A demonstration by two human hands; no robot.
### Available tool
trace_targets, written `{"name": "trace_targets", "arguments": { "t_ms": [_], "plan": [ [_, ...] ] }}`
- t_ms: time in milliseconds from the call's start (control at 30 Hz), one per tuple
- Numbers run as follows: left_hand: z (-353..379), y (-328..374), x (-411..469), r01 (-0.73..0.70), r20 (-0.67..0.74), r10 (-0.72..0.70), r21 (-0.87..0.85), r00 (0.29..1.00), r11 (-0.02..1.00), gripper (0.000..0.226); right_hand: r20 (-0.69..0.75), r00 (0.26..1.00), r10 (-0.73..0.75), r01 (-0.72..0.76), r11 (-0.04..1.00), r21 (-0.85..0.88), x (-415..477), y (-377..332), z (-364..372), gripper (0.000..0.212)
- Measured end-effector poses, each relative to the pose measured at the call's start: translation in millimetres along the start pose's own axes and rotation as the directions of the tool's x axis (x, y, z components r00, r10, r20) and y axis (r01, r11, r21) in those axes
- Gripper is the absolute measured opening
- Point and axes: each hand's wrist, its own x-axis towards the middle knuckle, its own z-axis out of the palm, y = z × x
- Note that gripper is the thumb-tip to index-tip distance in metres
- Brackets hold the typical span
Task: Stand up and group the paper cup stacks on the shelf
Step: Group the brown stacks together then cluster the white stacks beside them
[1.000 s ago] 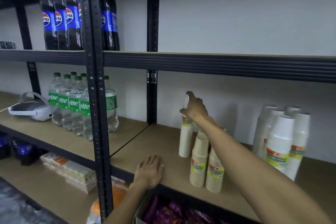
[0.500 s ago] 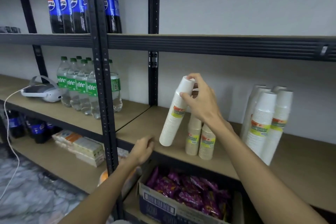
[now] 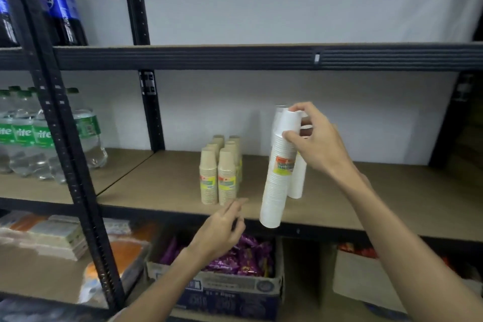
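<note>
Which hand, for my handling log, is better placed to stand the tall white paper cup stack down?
Right: the right hand grips the tall white paper cup stack near its top; the left hand holds nothing.

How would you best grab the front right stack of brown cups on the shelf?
Grip its upper half, above the label, coming from the front and right. The front right brown stack stands upright, with other brown stacks close on its left and behind it, so only those two sides look free. Its narrower top end should fit a hand easily.
</note>
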Motion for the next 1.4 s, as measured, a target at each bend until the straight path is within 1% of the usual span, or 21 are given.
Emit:
{"name": "trace_targets", "arguments": {
  "t_ms": [100,200,267,333,400,633,967,1167,1267,1400],
  "plan": [
    [31.5,19.6,29.6,0.085,0.061,-0.080,-0.076,0.995,0.994,0.050,-0.054,0.998,0.021,-0.023,0.999,-0.037,1.8,17.0,-26.7,0.035],
    [53.1,32.2,58.1,0.236,0.131,-0.215,-0.183,0.968,0.954,0.052,-0.112,0.993,0.038,-0.045,0.997,-0.063,8.0,34.3,-45.2,0.036],
    [64.6,29.6,71.0,0.321,0.164,-0.296,-0.160,0.941,0.934,0.054,-0.114,0.993,0.043,-0.051,0.996,-0.067,13.8,45.2,-49.4,0.036],
    [73.4,18.5,76.6,0.354,0.196,-0.336,-0.063,0.921,0.933,0.057,-0.099,0.994,0.048,-0.056,0.995,-0.078,19.4,57.1,-46.2,0.036],
    [80.1,8.0,77.2,0.336,0.216,-0.332,0.019,0.918,0.942,0.056,-0.093,0.994,0.059,-0.067,0.994,-0.088,23.3,71.3,-38.6,0.039],
    [91.4,-2.1,77.2,0.287,0.170,-0.296,0.077,0.940,0.955,0.054,-0.132,0.989,0.062,-0.072,0.995,-0.074,37.7,96.5,-19.9,0.044],
    [97.2,-6.2,75.6,0.266,0.105,-0.273,0.077,0.956,0.961,0.050,-0.122,0.991,0.053,-0.062,0.996,-0.069,45.3,98.8,-7.9,0.048],
    [94.3,-3.3,75.2,0.281,0.110,-0.283,0.028,0.953,0.959,0.053,-0.107,0.993,0.056,-0.065,0.995,-0.079,48.7,99.1,-5.4,0.050],
    [87.4,6.3,75.7,0.276,0.120,-0.265,-0.085,0.957,0.957,0.058,-0.086,0.992,0.091,-0.095,0.995,-0.041,46.5,99.0,-6.2,0.066],
    [79.6,7.9,74.6,0.264,0.090,-0.250,-0.216,0.964,0.940,0.066,-0.034,0.980,0.198,-0.199,0.980,-0.020,23.8,111.7,-0.9,0.093]
  ]
}}
